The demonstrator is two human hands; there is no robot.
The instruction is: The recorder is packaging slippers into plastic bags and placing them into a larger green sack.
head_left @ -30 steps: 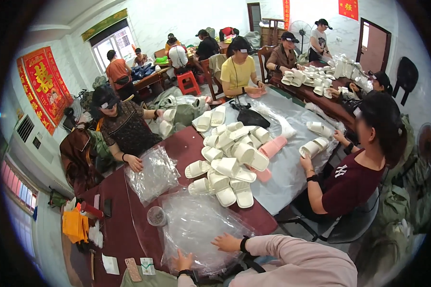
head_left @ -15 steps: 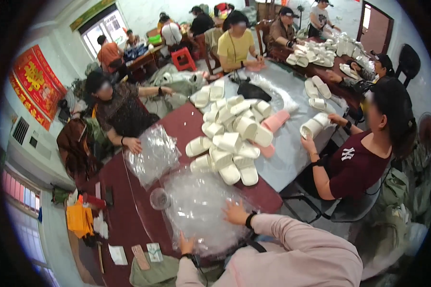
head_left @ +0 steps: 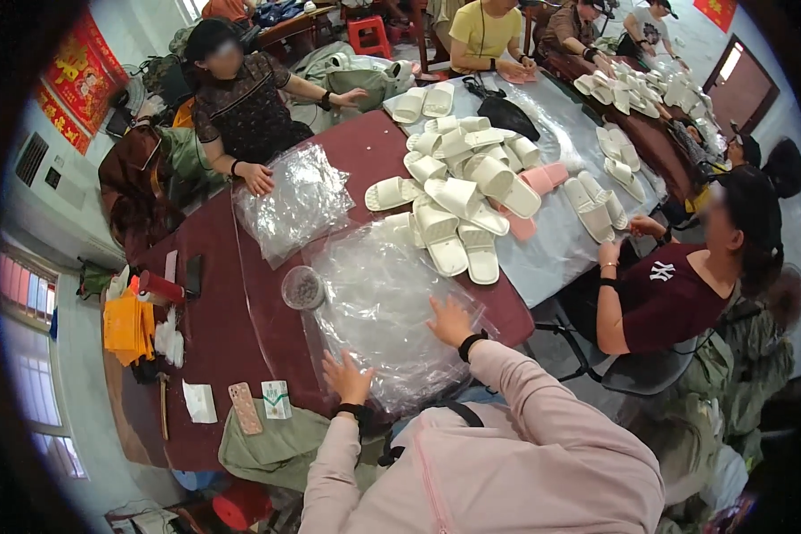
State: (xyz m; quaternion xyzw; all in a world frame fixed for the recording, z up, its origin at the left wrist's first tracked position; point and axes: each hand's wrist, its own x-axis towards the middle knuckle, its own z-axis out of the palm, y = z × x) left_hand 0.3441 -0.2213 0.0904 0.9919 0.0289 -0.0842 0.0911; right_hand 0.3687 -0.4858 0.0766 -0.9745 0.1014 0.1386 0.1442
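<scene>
A stack of clear plastic bags (head_left: 378, 329) lies spread in front of me on the dark red tabletop. My left hand (head_left: 349, 378) rests on its near left edge, fingers spread. At its right side my right hand (head_left: 451, 320) lies with fingers apart, also touching the plastic. Neither hand grips anything. A clear round tub (head_left: 303, 288) with small greyish contents stands by the stack's left edge. Just beyond the stack is a heap of white slide sandals (head_left: 458, 198), with pink slides (head_left: 543, 178) at its right side.
Across the table a person in dark patterned clothing has a hand (head_left: 256, 178) on another pile of clear bags (head_left: 295, 200). To my right, a person in maroon handles white slides (head_left: 594, 206). A phone (head_left: 245, 408), a red cylinder (head_left: 160, 287) and orange packets (head_left: 130, 327) lie at left.
The view has tipped down and closer to my body. My left hand has come up onto the plastic with fingers spread. The person at right has lowered the white slides toward the table.
</scene>
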